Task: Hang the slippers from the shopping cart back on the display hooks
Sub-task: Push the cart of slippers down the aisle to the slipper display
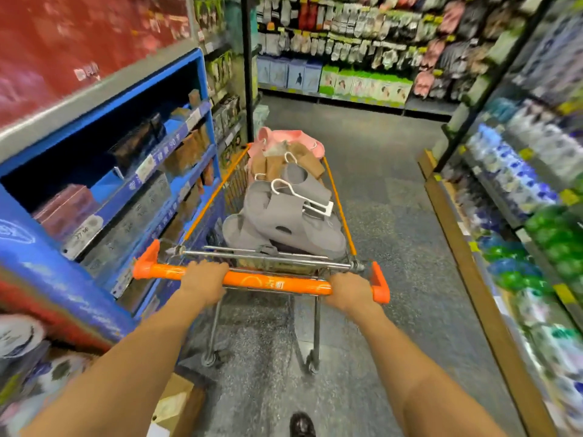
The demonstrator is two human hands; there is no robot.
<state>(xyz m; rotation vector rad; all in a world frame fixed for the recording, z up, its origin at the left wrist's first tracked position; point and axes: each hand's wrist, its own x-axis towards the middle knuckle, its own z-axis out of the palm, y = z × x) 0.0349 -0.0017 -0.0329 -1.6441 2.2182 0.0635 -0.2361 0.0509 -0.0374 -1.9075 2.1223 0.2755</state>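
Ok so from my remote seat here's what the head cam gives me. Both hands are on the orange handle bar (252,280) of the shopping cart (339,203). My left hand (204,280) is wrapped over the bar toward its left end, fingers curled round it, and my right hand (348,290) is clenched on the bar near the right end, just beside the orange corner piece. So neither hand is loose, both are grasping the handle and nothing else.

The slippers are all piled in the cart basket. Grey slippers (284,216) sit at the near end, right behind the handle, heaped above the rim. A white plastic hanger (303,197) lies on top of them, hook pointing to the left edge of the cart. Past those there are brown slippers (274,165) in the middle, with another white hook poking up, and pink slippers (284,138) at the far end of the basket.

The cart sits on a speckled grey floor (394,216) in a store aisle. A blue shelf unit (176,146) with boxes is close to the cart's left side, and shelves of bottles (520,190) run down the right, well apart from the cart. At the far end a wall display (347,42) holds hanging goods, too blurry for me to identify. A dark shoe (302,424) shows at the bottom edge.
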